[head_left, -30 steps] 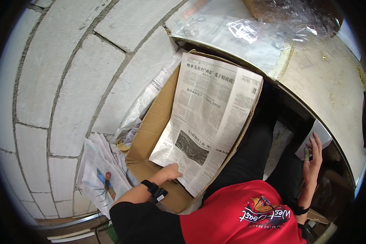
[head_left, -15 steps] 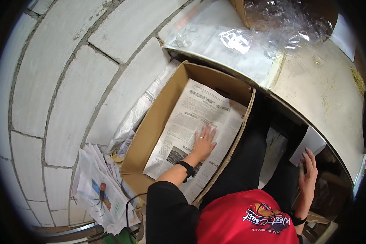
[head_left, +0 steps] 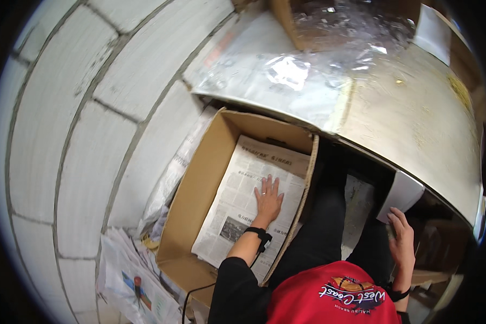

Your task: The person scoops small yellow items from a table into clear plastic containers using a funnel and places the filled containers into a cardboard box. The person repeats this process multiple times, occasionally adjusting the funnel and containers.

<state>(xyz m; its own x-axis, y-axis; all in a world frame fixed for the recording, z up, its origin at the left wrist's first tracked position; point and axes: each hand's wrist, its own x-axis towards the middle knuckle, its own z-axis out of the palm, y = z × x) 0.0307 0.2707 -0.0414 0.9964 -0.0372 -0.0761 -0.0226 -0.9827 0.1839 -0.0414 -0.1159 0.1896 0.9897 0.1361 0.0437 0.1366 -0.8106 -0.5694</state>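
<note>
The left hand (head_left: 267, 198) presses flat, fingers spread, on a newspaper (head_left: 252, 208) lying inside the open cardboard box (head_left: 197, 189) beside the white block wall (head_left: 81, 135). The right hand (head_left: 402, 243) loosely touches a white sheet (head_left: 400, 195) under the steel table (head_left: 416, 116). Earlier the newspaper stood higher, less settled.

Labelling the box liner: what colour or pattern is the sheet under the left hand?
White newspaper sheet with black print and a dark photo, lying in the brown cardboard box; head view.
</note>
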